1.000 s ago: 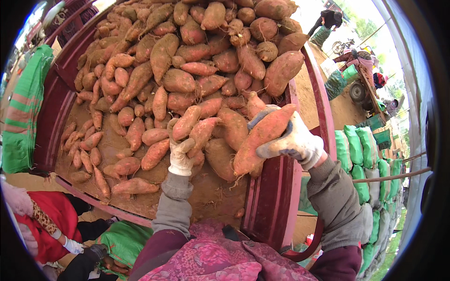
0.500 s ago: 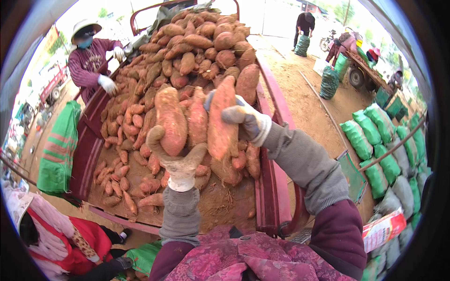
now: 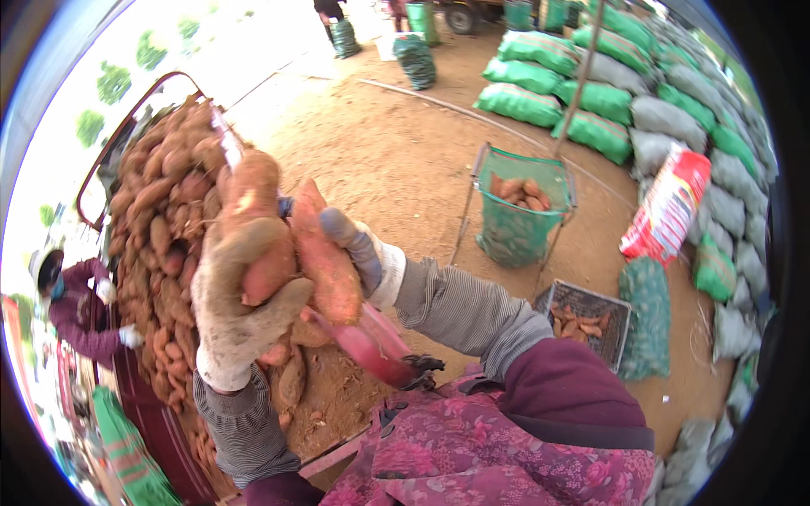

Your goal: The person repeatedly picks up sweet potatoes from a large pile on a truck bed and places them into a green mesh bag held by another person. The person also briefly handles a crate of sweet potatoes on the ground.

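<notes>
My left hand (image 3: pixel 236 291), in a soiled work glove, is wrapped round a large reddish-brown sweet potato (image 3: pixel 253 181). In my right hand (image 3: pixel 363 253), gloved with grey-blue fingertips, is a long tapered sweet potato (image 3: pixel 325 266). The two roots are held up side by side, close together, above the near right side of a red truck bed (image 3: pixel 371 346). To the left behind my left hand rises a big heap of sweet potatoes (image 3: pixel 156 219). My left palm and the underside of its root are partly hidden.
At the right a green mesh bag (image 3: pixel 515 232) hangs open in a frame with sweet potatoes inside. Near it are a black crate (image 3: pixel 620 325) and a filled mesh bag (image 3: pixel 645 312). Filled sacks (image 3: pixel 603 101) are stacked beyond. A co-worker (image 3: pixel 80 304) stands at the heap's far left.
My view has swung right, bringing the framed bag and crate into sight. My left hand, earlier cupped at a sweet potato by the heap, now holds it up. My right hand keeps its root.
</notes>
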A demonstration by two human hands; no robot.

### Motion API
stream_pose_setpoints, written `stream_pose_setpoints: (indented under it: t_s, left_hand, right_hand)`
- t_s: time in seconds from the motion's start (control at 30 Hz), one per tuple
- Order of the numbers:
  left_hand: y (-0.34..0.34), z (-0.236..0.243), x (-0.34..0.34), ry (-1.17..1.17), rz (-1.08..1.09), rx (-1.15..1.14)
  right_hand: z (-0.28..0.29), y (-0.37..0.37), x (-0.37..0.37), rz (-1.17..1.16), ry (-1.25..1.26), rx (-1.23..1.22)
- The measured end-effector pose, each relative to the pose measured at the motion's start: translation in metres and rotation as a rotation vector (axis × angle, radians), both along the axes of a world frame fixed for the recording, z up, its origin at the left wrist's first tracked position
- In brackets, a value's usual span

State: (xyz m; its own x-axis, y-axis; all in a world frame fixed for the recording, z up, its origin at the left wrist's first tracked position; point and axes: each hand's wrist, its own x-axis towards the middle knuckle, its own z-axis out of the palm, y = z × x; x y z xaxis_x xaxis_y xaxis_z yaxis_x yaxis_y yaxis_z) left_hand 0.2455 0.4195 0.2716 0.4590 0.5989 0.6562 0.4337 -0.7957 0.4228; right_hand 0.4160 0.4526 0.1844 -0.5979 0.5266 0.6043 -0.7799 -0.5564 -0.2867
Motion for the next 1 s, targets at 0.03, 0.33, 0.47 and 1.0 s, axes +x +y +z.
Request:
stream_pose_setpoints:
  t_s: [0.03, 0.33, 0.47, 1.0]
  left_hand:
    - [0.008, 0.004, 0.020, 0.188, -0.080, 0.010]
    - [0.065, -0.076, 0.208, 0.704, -0.454, -0.259]
    - [0.093, -0.098, 0.285, 0.809, -0.570, -0.382]
    - [-0.006, -0.026, 0.020, -0.017, -0.293, -0.508]
  right_hand:
    - [-0.009, 0.000, 0.007, -0.211, 0.075, -0.041]
    - [-0.142, -0.026, 0.151, -0.798, -0.181, -0.375]
    - [-0.189, 0.001, 0.221, -0.710, 0.124, -0.298]
    - [-0.296, 0.100, 0.379, -1.023, -0.182, -0.687]
